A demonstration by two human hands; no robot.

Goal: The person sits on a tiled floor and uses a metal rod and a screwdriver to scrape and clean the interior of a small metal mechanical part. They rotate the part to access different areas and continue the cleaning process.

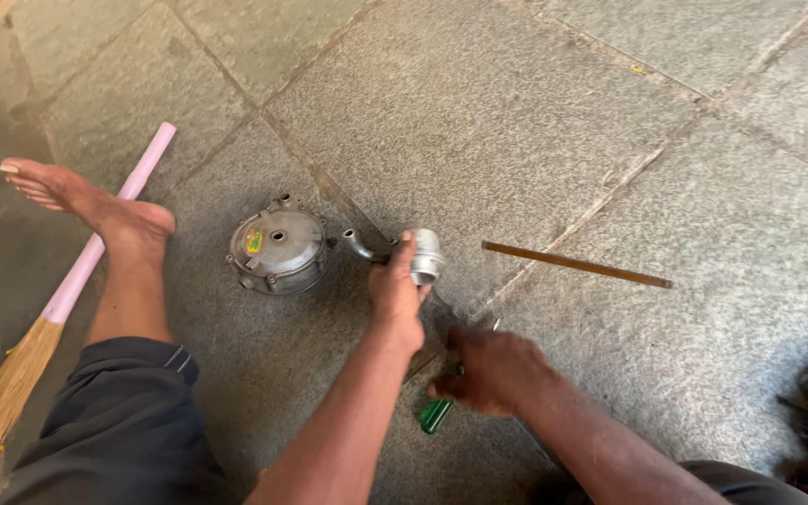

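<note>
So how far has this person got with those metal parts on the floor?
One small metal part already lies apart from the round metal housing. The left hand grips that part, and the right hand holds a green-handled screwdriver. The housing looks closed and untouched, so most work seems left.

Pink-handled broom (95,245), green-handled screwdriver (436,414), grey speckled floor (516,112)

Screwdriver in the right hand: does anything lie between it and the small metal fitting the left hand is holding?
Nothing visible does. The right hand grips the green-handled screwdriver just below the left hand, which grasps the small metal fitting on the stone floor. Only bare floor shows between them; the screwdriver's tip is mostly hidden by the hands.
</note>
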